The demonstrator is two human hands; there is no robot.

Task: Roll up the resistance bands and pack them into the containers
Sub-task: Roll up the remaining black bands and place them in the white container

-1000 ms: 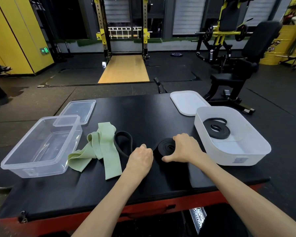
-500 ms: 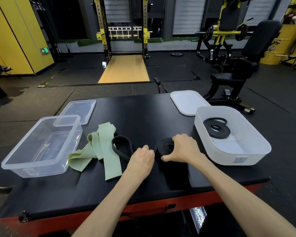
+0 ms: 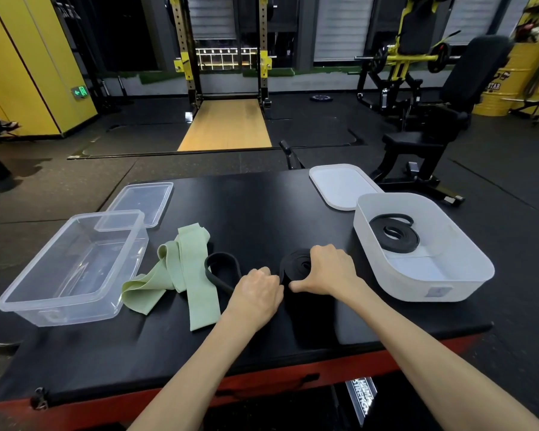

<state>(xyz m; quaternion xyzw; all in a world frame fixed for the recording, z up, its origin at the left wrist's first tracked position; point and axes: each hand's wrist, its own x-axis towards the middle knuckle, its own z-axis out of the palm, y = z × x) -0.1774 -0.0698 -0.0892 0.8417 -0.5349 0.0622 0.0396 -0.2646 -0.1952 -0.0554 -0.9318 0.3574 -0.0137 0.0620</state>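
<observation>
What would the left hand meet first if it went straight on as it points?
Likely the black band roll, gripped by the right hand, just ahead of the left hand; depth unclear.
</observation>
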